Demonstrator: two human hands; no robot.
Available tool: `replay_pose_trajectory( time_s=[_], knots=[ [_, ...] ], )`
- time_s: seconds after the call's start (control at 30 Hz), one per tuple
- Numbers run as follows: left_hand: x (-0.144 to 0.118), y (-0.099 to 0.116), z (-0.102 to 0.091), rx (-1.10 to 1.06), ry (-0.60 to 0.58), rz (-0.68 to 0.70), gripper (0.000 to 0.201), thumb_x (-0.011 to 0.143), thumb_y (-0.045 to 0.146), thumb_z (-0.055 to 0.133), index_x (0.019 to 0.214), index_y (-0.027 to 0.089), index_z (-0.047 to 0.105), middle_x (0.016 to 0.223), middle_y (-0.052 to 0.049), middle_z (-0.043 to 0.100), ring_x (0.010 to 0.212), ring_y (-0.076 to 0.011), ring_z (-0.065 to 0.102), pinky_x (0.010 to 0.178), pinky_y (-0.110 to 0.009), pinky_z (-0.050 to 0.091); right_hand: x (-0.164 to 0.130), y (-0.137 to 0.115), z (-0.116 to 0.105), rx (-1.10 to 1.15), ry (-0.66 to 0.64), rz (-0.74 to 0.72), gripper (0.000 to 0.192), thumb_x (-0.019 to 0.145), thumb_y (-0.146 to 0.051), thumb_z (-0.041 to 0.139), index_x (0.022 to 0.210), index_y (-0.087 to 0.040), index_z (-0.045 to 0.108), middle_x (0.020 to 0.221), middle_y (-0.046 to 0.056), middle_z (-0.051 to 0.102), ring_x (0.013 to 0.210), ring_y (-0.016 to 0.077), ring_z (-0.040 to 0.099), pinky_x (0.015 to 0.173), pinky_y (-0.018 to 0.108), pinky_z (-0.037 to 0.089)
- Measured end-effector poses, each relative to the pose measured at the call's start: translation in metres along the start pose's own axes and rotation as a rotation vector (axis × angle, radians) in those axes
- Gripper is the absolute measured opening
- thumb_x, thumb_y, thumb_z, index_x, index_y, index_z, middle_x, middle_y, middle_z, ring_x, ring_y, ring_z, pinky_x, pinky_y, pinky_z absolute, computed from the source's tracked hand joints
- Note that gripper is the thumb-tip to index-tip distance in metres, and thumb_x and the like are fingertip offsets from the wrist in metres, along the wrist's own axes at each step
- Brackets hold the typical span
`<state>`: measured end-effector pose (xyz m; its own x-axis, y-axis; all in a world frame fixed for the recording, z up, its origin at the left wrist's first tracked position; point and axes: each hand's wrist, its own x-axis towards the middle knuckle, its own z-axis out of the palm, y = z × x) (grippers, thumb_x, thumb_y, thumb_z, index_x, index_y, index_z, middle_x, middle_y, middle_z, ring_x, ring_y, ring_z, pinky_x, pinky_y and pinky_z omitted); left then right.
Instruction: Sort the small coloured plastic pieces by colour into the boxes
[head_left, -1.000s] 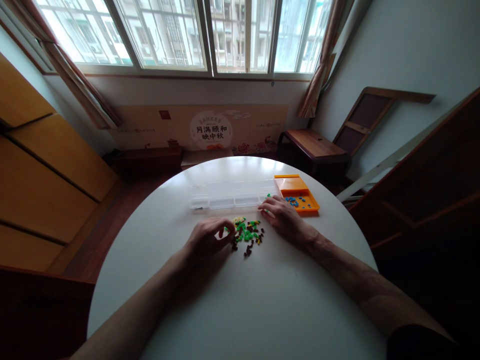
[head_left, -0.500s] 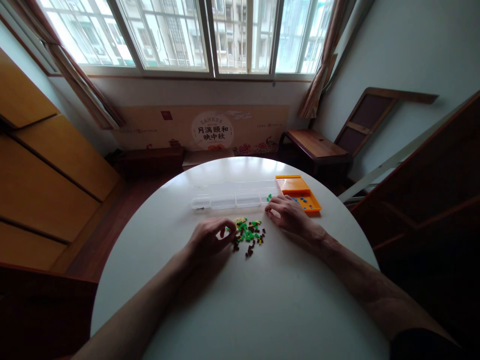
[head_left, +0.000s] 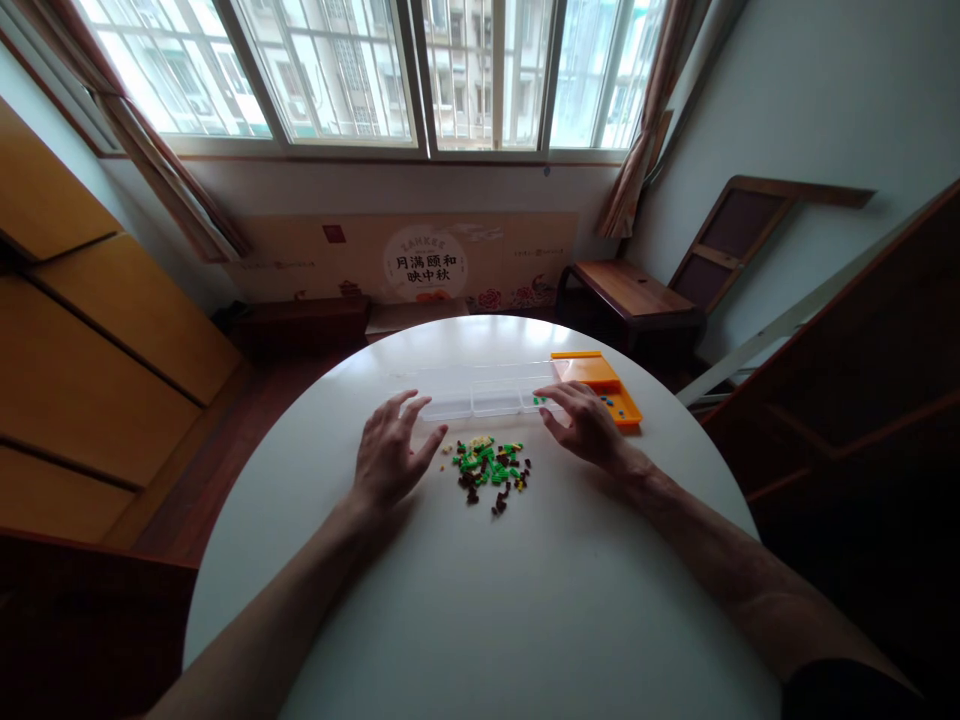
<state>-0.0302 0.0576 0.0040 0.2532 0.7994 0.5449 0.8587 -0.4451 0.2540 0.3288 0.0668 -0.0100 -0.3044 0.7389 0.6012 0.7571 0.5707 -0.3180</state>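
Your left hand (head_left: 390, 450) has lifted off the left edge of the bead pile (head_left: 490, 468), where it was pinching half a second ago, and now hovers with fingers spread and nothing in it, its fingertips near the left end of the clear compartment box (head_left: 480, 398). Your right hand (head_left: 583, 422) has shifted only slightly; it lies released and flat, fingers stretched toward the right end of that box, holding nothing that can be seen.

The pile of green, brown and pale beads sits on the table (head_left: 480, 600) just in front of the box, between your two hands. The orange tray (head_left: 600, 385) with a few blue beads stands at the right end of the box, partly behind your right hand.

The risk, as I judge it, is your left thumb and palm: they hang close beside the pile, and a careless sweep would scatter loose beads across the smooth table toward its round edge. If you take hold of the box at both ends, it may slide and nudge the tray or spill the few green beads in its right compartment.
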Motion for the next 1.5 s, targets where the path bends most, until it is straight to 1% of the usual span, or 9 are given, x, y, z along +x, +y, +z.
replay_pose_trajectory(
  time_s=[0.1, 0.2, 0.33, 0.5, 0.73, 0.83, 0.97, 1.23, 1.5],
  knots=[
    [0.001, -0.006, 0.006, 0.013, -0.04, -0.033, 0.05, 0.107, 0.054, 0.058, 0.146, 0.024, 0.064, 0.154, -0.015, 0.064, 0.141, -0.0376, 0.06, 0.12, -0.056, 0.045, -0.001, -0.008, 0.001, 0.026, -0.141, -0.123, 0.047, 0.103, -0.028, 0.07, 0.15, -0.029, 0.065, 0.143, 0.009, 0.073, 0.127, 0.0323, 0.068, 0.113, 0.055, 0.055],
    [0.001, -0.008, 0.009, 0.027, -0.072, -0.026, 0.049, 0.107, 0.057, 0.056, 0.139, 0.023, 0.07, 0.149, -0.015, 0.068, 0.136, -0.037, 0.064, 0.118, -0.055, 0.046, -0.002, -0.013, 0.004, 0.016, -0.213, -0.146, 0.056, 0.103, -0.031, 0.072, 0.157, -0.031, 0.059, 0.156, 0.009, 0.065, 0.132, 0.0325, 0.065, 0.116, 0.056, 0.054],
    [0.002, -0.006, 0.008, 0.048, -0.066, -0.02, 0.045, 0.107, 0.057, 0.057, 0.128, 0.022, 0.075, 0.143, -0.014, 0.071, 0.13, -0.0357, 0.067, 0.115, -0.053, 0.048, -0.002, -0.017, 0.004, 0.029, -0.238, -0.151, 0.046, 0.102, -0.031, 0.073, 0.148, -0.029, 0.066, 0.151, 0.009, 0.068, 0.129, 0.031, 0.067, 0.116, 0.055, 0.053],
    [0.001, 0.0, 0.002, 0.049, -0.046, -0.042, 0.039, 0.106, 0.054, 0.06, 0.117, 0.022, 0.077, 0.135, -0.011, 0.074, 0.117, -0.0331, 0.071, 0.107, -0.05, 0.05, 0.001, -0.015, 0.003, 0.051, -0.233, -0.221, 0.032, 0.103, -0.026, 0.071, 0.135, -0.026, 0.073, 0.144, 0.009, 0.073, 0.125, 0.0291, 0.07, 0.116, 0.053, 0.053],
    [0.0, 0.005, -0.001, 0.076, -0.019, -0.049, 0.035, 0.104, 0.055, 0.063, 0.103, 0.023, 0.075, 0.124, -0.009, 0.076, 0.106, -0.0316, 0.072, 0.1, -0.049, 0.051, 0.001, -0.015, 0.001, 0.066, -0.231, -0.259, 0.027, 0.105, -0.023, 0.067, 0.13, -0.025, 0.074, 0.134, 0.008, 0.078, 0.118, 0.0276, 0.074, 0.116, 0.053, 0.053],
    [0.0, 0.006, -0.002, 0.085, -0.013, -0.046, 0.032, 0.103, 0.054, 0.064, 0.103, 0.023, 0.073, 0.122, -0.009, 0.075, 0.104, -0.0314, 0.071, 0.099, -0.049, 0.052, 0.001, -0.017, -0.001, 0.06, -0.239, -0.256, 0.027, 0.104, -0.023, 0.066, 0.13, -0.025, 0.074, 0.132, 0.008, 0.078, 0.115, 0.0275, 0.073, 0.113, 0.052, 0.054],
    [0.001, 0.008, -0.004, 0.094, 0.033, -0.022, 0.032, 0.103, 0.054, 0.064, 0.108, 0.023, 0.073, 0.128, -0.012, 0.073, 0.109, -0.0334, 0.068, 0.098, -0.05, 0.053, 0.0, -0.019, -0.003, 0.023, -0.195, -0.238, 0.028, 0.103, -0.026, 0.07, 0.131, -0.026, 0.074, 0.144, 0.01, 0.071, 0.124, 0.0308, 0.069, 0.111, 0.054, 0.055],
    [0.0, 0.011, -0.001, 0.03, 0.001, -0.006, 0.03, 0.103, 0.051, 0.066, 0.112, 0.023, 0.071, 0.132, -0.012, 0.072, 0.115, -0.0342, 0.068, 0.102, -0.051, 0.053, -0.002, -0.024, -0.002, 0.019, -0.216, -0.25, 0.004, 0.101, -0.028, 0.077, 0.105, -0.028, 0.08, 0.144, 0.007, 0.07, 0.127, 0.0307, 0.064, 0.112, 0.053, 0.054],
    [-0.001, 0.009, 0.002, 0.027, -0.028, -0.014, 0.03, 0.103, 0.051, 0.065, 0.113, 0.023, 0.071, 0.133, -0.011, 0.072, 0.117, -0.034, 0.069, 0.103, -0.05, 0.054, -0.001, -0.022, 0.002, 0.036, -0.193, -0.274, 0.011, 0.105, -0.021, 0.07, 0.1, -0.027, 0.078, 0.142, 0.005, 0.073, 0.125, 0.0282, 0.065, 0.115, 0.052, 0.051]
  ],
)
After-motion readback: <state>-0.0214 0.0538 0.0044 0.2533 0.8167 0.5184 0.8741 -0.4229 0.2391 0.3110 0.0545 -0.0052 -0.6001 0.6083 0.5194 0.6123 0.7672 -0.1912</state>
